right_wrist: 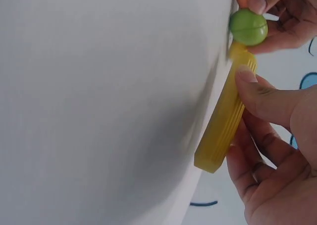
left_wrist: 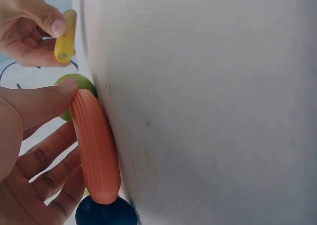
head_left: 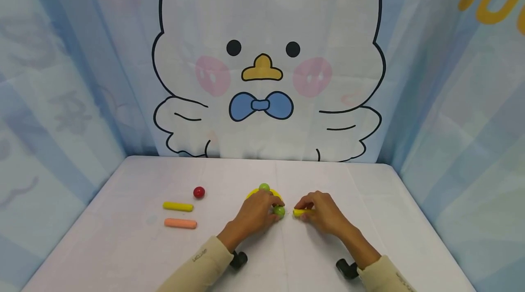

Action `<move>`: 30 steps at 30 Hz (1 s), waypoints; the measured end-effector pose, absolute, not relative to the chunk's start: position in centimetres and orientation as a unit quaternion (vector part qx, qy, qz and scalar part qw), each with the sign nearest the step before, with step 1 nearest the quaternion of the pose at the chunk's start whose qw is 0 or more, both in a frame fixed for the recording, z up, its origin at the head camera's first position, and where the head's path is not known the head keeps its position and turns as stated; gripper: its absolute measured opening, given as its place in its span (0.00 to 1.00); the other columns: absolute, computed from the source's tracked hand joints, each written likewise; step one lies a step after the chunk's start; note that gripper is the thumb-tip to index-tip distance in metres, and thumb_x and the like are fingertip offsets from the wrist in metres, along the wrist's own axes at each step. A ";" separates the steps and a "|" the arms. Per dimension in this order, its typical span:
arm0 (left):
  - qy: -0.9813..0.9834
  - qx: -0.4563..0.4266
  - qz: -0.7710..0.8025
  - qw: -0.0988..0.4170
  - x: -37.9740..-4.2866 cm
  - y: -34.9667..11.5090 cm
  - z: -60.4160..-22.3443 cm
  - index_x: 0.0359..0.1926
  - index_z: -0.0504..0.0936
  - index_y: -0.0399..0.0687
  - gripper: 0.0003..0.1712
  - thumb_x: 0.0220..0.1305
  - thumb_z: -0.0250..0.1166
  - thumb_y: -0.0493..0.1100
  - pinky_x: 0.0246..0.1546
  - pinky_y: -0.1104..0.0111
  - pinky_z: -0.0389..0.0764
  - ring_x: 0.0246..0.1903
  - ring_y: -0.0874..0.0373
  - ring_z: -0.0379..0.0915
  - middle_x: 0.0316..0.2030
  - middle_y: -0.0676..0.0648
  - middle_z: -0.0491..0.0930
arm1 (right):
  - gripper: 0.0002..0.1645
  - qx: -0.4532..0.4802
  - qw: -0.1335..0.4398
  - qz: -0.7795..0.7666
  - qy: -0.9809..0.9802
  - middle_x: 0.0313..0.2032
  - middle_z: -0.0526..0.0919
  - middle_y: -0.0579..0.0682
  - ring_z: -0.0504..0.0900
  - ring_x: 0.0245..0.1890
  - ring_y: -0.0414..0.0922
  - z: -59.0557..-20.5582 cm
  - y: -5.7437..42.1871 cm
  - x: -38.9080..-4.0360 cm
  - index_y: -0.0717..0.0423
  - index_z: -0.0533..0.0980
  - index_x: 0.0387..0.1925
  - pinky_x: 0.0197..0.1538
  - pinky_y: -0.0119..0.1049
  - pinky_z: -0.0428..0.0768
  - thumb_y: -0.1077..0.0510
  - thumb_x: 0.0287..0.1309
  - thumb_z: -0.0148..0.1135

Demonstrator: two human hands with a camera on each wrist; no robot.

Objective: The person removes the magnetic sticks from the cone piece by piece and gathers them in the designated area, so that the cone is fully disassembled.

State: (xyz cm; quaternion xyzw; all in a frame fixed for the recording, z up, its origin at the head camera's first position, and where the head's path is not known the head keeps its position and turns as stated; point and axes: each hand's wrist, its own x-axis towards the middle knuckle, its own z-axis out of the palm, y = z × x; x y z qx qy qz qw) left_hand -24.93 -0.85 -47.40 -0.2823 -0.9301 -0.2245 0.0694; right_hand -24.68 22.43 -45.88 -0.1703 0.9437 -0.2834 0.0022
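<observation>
Several parts are hidden in the head view, because your left hand [head_left: 255,212] is in front of them. A yellow curved piece [head_left: 251,193] shows only its edges on the far side of this hand, so its full shape you cannot tell. The orange stick [left_wrist: 96,148] beside your fingers and the dark blue ball [left_wrist: 105,213] at its end appear only in the left wrist view, where this ball is cut off by the lower border. In the right wrist view, a small yellow part [right_wrist: 237,50] is blurred, and you cannot tell what it belongs to.

Your left hand is narrow: thumb and finger pinch the near green ball [head_left: 279,212], close at the other end of the orange stick. Your right hand [head_left: 324,213] is also narrow and holds a yellow stick [head_left: 298,212], whose left end is near the green ball but apart from it.

A second green ball [head_left: 264,186] is at the far side of the yellow curved piece. Well to the left are a red ball [head_left: 198,192], another yellow stick [head_left: 178,206] and, nearest to you, another orange stick [head_left: 180,223].
</observation>
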 end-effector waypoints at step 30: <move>-0.925 -0.293 -0.235 0.061 -24.4 -0.8 -47.1 0.53 0.90 0.51 0.22 0.57 0.82 0.39 0.53 0.66 0.84 0.48 0.61 0.84 0.48 0.55 0.90 | 0.14 -0.075 -0.014 -0.263 0.962 0.47 0.90 0.55 0.85 0.52 0.55 -46.5 30.9 -26.4 0.57 0.90 0.45 0.61 0.57 0.83 0.71 0.58 0.75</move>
